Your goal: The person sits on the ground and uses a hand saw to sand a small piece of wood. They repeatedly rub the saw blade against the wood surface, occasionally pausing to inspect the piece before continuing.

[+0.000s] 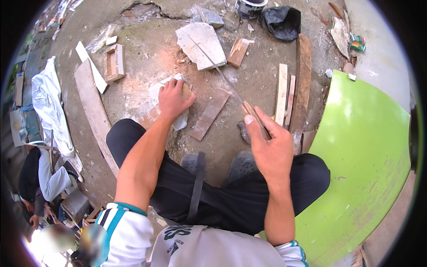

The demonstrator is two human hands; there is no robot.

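My left hand (172, 99) is closed over a small wooden block (187, 92), pressing it down on a whitish slab (155, 92) on the ground. The fingers cover part of the block. In my right hand (272, 147) is the wooden handle of a long, narrow metal blade (222, 78), seen almost edge-on. The blade slants away to the upper left, its far end over a pale flat stone (202, 44). Between my hands a flat brown board (211, 114) lies on the ground.
A green curved panel (360, 169) lies to the right, beside long wood strips (281, 94) and a dark plank (303, 75). A bucket (250, 8) and black bag (281, 22) stand far off. Left are a small wooden box (114, 62), a curved board (94, 104) and another person (49, 175).
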